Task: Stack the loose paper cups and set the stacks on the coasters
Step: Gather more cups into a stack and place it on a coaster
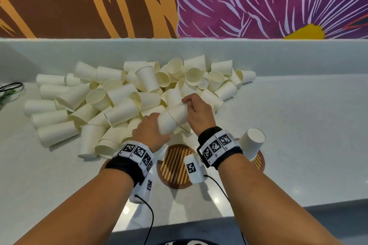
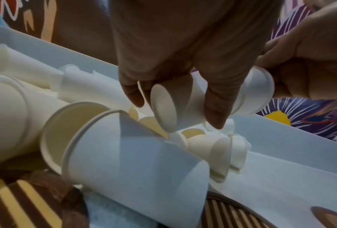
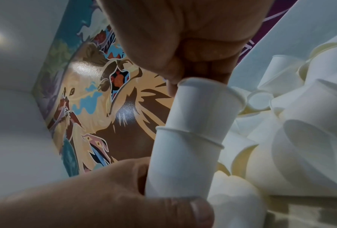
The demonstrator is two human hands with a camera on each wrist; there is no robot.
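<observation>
While both hands work above the near edge of the cup pile (image 1: pixel 127 97), the left hand (image 1: pixel 149 131) grips the lower cup (image 1: pixel 166 123) around its base end, fingers and thumb curled round the wall, as the left wrist view shows with the cup's flat bottom facing the camera. The right hand (image 1: pixel 196 111) pinches the upper cup (image 1: pixel 180 110) by its rim end, and that cup sits partly nested inside the lower one; the pair is held tilted in the air. Behind and to the left, loose paper cups lie jumbled on the white counter (image 1: pixel 298 117), most on their sides. Near the wrists, a round striped coaster (image 1: pixel 175 165) lies bare in the middle. To its right another coaster (image 1: pixel 258 162) carries an upside-down cup (image 1: pixel 252 143). A third coaster (image 2: pixel 25 205) on the left is mostly hidden under the left wrist. A painted mural (image 1: pixel 258 2) covers the far wall.
</observation>
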